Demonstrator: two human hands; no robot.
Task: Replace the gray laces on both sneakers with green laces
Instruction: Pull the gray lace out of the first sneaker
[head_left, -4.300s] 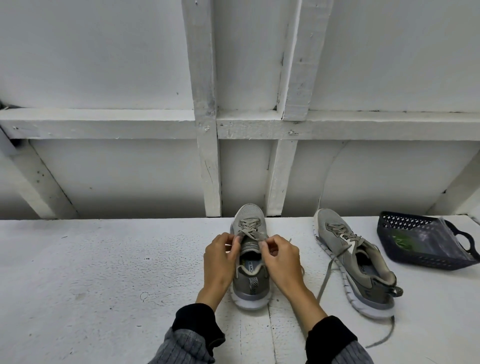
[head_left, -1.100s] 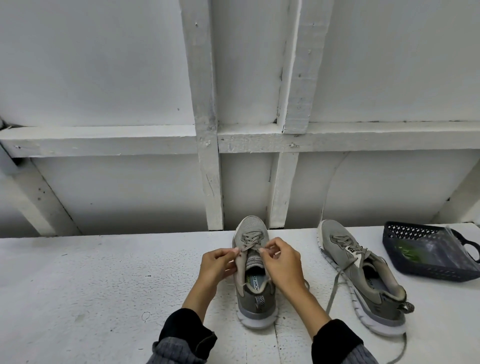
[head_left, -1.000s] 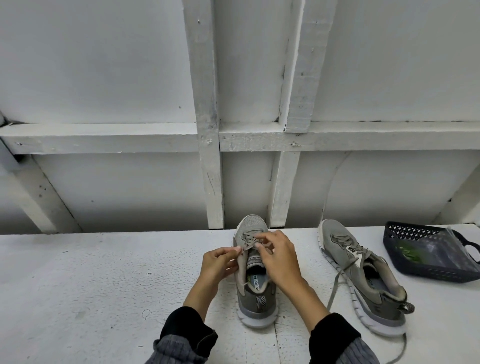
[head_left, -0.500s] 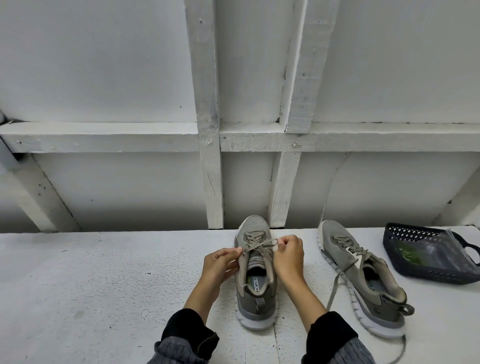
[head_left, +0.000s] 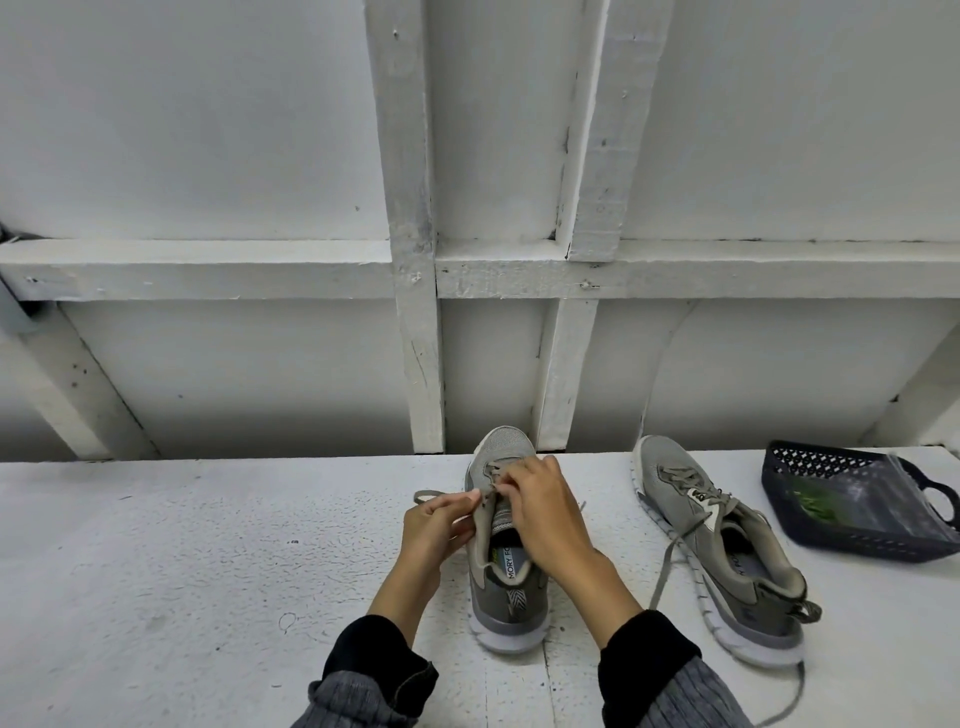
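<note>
Surface: white painted table (head_left: 182, 571), rough and pitted, with small dark flecks and a faint ring mark near the left sleeve. Behind it, a white wall (head_left: 208, 130) framed by painted wooden battens; a horizontal rail (head_left: 208, 270) crosses it, two uprights meet the rail near centre, and diagonal braces sit at the far left and far right. Paint on the battens is chipped and scuffed.

Left hand (head_left: 434, 535): fingers curled, pinching a loose end of the gray lace (head_left: 431, 496) just left of the near sneaker's eyelet row. The lace end sticks out to the left over the table.

Near sneaker (head_left: 506, 587): gray upper, white sole, standing upright at table centre, toe toward the wall, heel toward the person. Its gray lace is only threaded through the eyelets nearest the toe; the tongue and insole label are exposed.

Right hand (head_left: 545, 514): lies over the sneaker's upper, fingertips curled in and pinching the lace at the eyelets. Exact grip point is partly hidden by the fingers.

Second sneaker (head_left: 722, 551): to the right, apart from the first, angled with toe to the wall. Its gray lace (head_left: 667, 566) is untied and trails loose over the table.

Far right: dark perforated basket (head_left: 841, 540) holding a clear plastic bag with something green inside (head_left: 818, 506).
</note>
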